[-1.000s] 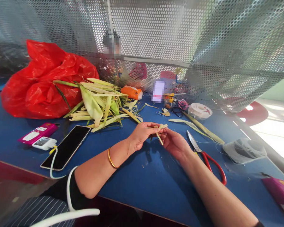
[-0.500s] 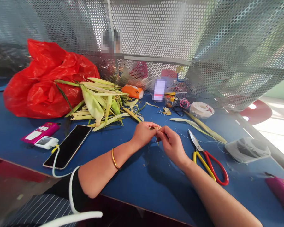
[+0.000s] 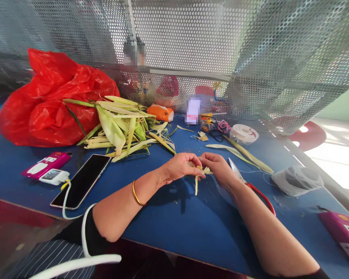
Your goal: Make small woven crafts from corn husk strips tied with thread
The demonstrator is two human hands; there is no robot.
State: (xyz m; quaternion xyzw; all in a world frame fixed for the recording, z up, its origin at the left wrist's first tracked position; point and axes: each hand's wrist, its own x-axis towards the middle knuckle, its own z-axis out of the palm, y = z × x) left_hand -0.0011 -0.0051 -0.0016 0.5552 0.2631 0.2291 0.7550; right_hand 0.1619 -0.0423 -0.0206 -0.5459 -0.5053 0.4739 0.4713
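Note:
My left hand (image 3: 180,167) and my right hand (image 3: 219,167) meet above the middle of the blue table (image 3: 174,228). Both pinch a small folded piece of pale corn husk (image 3: 200,172), and a thin strip of it hangs down between them. A gold bangle circles my left wrist. Just behind my right wrist lie the red-handled scissors (image 3: 251,188), partly hidden by my forearm. A pile of green and yellow corn husks (image 3: 125,126) lies to the back left.
A red plastic bag (image 3: 50,100) sits far left behind the husks. A phone on a cable (image 3: 81,180) and pink and white devices (image 3: 46,166) lie at the left. Loose husk strips (image 3: 240,153), a white reel (image 3: 243,134) and a perforated metal screen (image 3: 221,50) stand behind.
My hands have shifted slightly right and lower over the table. The right hand turned palm down, covering more of the scissors. The husk piece now shows a strip hanging below.

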